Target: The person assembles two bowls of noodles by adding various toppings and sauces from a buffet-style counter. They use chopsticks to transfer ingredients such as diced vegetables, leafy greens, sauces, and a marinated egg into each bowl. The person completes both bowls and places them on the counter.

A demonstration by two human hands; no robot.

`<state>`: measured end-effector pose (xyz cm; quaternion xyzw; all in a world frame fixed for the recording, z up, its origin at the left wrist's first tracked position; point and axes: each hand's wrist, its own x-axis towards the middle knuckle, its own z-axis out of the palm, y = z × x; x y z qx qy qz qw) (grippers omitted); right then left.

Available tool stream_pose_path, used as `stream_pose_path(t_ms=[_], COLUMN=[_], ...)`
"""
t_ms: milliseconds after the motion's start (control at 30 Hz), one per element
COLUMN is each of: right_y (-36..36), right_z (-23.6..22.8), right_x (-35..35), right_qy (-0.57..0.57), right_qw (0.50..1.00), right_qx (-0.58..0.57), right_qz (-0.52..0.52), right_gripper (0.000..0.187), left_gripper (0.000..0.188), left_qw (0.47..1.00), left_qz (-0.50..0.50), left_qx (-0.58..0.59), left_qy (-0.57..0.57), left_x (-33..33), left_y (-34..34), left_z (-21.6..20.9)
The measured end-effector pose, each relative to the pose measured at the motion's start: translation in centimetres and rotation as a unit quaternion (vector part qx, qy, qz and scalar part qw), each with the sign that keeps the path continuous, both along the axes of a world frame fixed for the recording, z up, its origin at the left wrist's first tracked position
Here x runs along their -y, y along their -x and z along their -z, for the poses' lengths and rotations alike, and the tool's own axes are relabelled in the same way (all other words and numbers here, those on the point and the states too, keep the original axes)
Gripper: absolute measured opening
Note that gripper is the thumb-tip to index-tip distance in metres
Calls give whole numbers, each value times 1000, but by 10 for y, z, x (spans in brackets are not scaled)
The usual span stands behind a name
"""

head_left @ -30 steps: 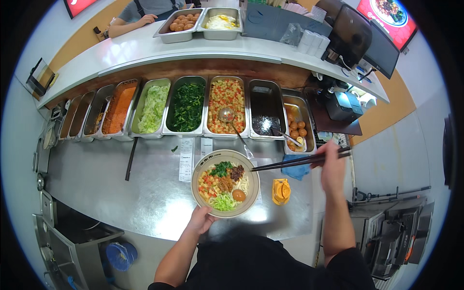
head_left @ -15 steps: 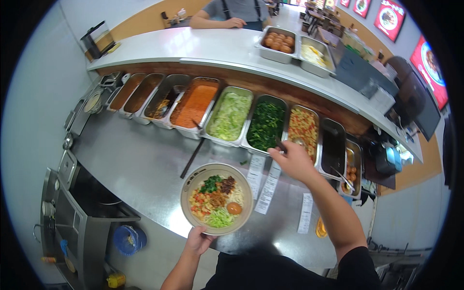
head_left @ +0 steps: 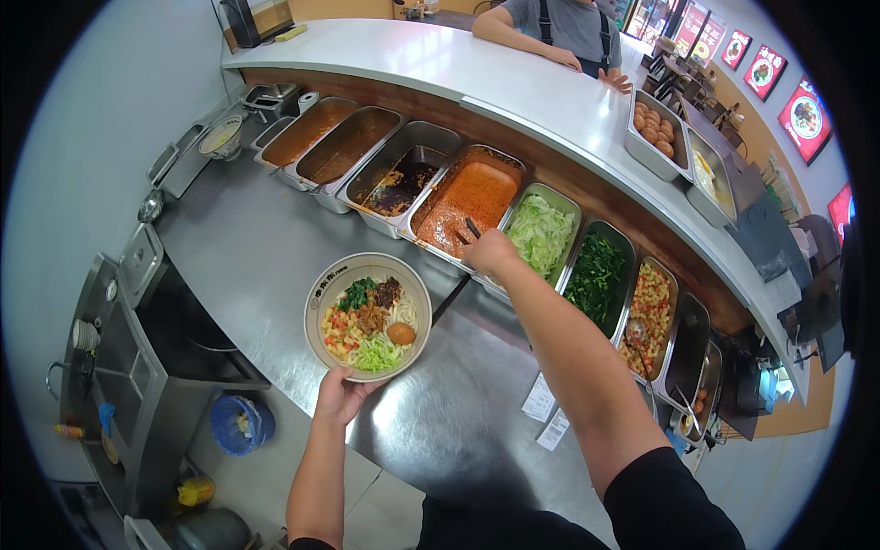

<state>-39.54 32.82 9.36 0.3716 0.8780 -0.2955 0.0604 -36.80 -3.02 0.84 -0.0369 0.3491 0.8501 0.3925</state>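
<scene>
My left hand (head_left: 339,396) grips the near edge of a large beige bowl (head_left: 321,346), tilted slightly over the counter's front edge. In it lie noodles, chopped greens, shredded lettuce, a diced mix, dark minced topping and a brown egg (head_left: 401,334). My right hand (head_left: 493,252) is closed at the near edge of the pan of orange-red sauce (head_left: 477,190), around a dark-handled utensil (head_left: 472,227) whose working end I cannot make out. A dark stick-like handle (head_left: 449,298) shows below that hand, leaning onto the counter beside the bowl.
Pans of lettuce (head_left: 543,231), chopped greens (head_left: 599,280) and diced mix (head_left: 647,321) continue to the right; brown sauce pans (head_left: 348,156) stand left. Paper slips (head_left: 539,396) lie on the steel counter (head_left: 440,403). Across the white ledge (head_left: 385,57) a person (head_left: 573,37) leans. A blue bin (head_left: 241,424) stands below.
My right hand has left the dark handle by the diced mix and moved left to the orange-red sauce pan. The view has swung left; the bowl is still in my left hand.
</scene>
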Motion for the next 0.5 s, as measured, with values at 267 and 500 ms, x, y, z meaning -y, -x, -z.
stream_pose_path(t_ms=[267,500], right_y=[-7,-37], right_z=[-46,-30], right_x=[-1,-40], right_qy=[-160,289], right_qw=[948,956], right_qx=[94,-41], right_qz=[-257,12], right_gripper=[27,15], left_gripper=[65,56], left_qw=[999,997], left_qz=[44,55], left_qx=[20,46], left_qy=[18,23], left_x=[-26,-44], left_y=[31,17], left_z=[17,13])
